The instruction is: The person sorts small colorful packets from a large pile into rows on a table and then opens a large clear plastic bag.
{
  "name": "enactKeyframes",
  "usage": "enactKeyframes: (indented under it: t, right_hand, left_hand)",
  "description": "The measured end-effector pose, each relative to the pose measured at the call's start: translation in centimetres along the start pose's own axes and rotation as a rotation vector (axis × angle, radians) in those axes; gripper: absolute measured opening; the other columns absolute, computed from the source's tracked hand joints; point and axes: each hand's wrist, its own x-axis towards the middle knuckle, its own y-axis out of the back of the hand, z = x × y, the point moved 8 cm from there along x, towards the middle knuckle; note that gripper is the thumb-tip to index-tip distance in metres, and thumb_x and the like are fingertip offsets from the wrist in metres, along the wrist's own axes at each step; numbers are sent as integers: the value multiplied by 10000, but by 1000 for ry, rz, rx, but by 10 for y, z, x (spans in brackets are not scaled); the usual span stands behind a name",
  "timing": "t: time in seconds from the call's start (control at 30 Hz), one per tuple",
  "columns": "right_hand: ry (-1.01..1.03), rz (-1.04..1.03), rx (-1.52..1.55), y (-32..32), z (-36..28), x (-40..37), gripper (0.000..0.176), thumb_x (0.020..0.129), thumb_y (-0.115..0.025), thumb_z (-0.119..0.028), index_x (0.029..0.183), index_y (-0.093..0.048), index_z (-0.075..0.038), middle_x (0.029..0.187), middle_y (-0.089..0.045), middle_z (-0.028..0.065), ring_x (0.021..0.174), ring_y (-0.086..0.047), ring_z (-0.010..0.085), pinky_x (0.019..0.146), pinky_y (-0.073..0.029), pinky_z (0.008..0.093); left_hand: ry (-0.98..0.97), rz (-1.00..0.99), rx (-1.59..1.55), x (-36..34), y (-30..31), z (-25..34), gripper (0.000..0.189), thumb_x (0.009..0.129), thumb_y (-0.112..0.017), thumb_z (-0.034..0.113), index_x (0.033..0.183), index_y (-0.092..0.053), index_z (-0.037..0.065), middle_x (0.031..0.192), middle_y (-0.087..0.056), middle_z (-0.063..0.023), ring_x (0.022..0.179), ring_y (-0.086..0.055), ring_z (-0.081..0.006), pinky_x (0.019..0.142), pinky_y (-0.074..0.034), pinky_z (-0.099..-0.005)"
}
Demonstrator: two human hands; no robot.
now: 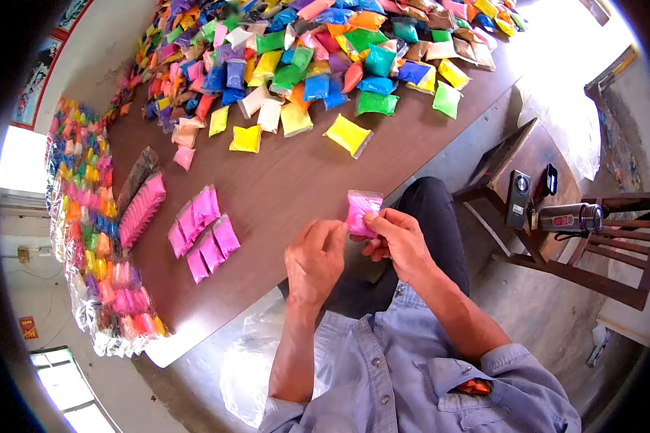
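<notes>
Packet [360, 209] sits pinched in right hand [403, 242], left hand [315, 261] bunched beside, hold unclear

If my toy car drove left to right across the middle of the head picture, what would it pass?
Colourful stacked bags, row of pink packets, flat pink packets, left hand, held pink packet, black box, flask.

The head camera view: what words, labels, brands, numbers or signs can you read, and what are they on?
No text reads clearly.
Flask: red label, too small.
Black device: pale marks, too small.
Wall sticker: blurred.
Held pink packet: no legible print.
</notes>
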Motion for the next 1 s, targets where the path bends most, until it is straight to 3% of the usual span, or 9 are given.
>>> enactKeyframes:
  t: [0.2, 0.3, 0.37, 0.63, 0.9, 1.0]
  right_hand:
    - [-69, 60, 165, -15, 2, -14, 246, 1018, -686, -346, 1010, -690, -101, 890, -739, 13, 761, -705, 103, 641, -515, 247]
    - [-100, 105, 253, -15, 8, -17, 209, 1027, -671, -331, 998, -691, -125, 837, -701, -21, 743, -670, 81, 621, -496, 242]
    - [-170, 96, 360, -18, 16, -19, 187, 1029, -667, -314, 978, -688, -135, 807, -668, -40, 712, -627, 72, 592, -466, 241]
    - [-232, 2, 458, -26, 14, -20, 196, 1023, -672, -290, 940, -677, -113, 785, -635, -42, 678, -595, 76, 555, -436, 245]
    - [-239, -65, 464, -32, 16, -29, 200, 1018, -687, -290, 936, -667, -108, 790, -616, -35, 679, -578, 81, 558, -431, 241]
    - [-142, -84, 358, -24, 15, -27, 155, 1022, -673, -253, 943, -662, -121, 812, -637, -20, 688, -602, 102, 561, -448, 250]
  left_hand:
    - [17, 113, 26, -16, 23, 13, 74, 912, -769, 63, 921, -717, 11, 828, -697, -151, 727, -687, -317, 652, -535, -375]
    - [-148, 110, 21, -30, 4, 30, 71, 902, -777, 65, 909, -718, 26, 827, -699, -127, 715, -690, -319, 635, -538, -387]
    - [-243, 87, 188, -32, -4, 40, 69, 897, -781, 68, 909, -716, 47, 827, -703, -109, 701, -697, -317, 614, -545, -391]
    - [-130, 276, 161, -30, 16, 13, 90, 895, -788, 41, 925, -704, 43, 831, -699, -121, 681, -693, -307, 583, -544, -376]
    - [-235, 260, 101, -35, 13, 25, 78, 914, -775, 36, 920, -701, 12, 801, -683, -139, 649, -670, -293, 573, -526, -357]
    - [-57, 399, 25, -31, 38, 2, 81, 923, -765, 37, 918, -691, 3, 782, -669, -136, 648, -654, -251, 578, -505, -336]
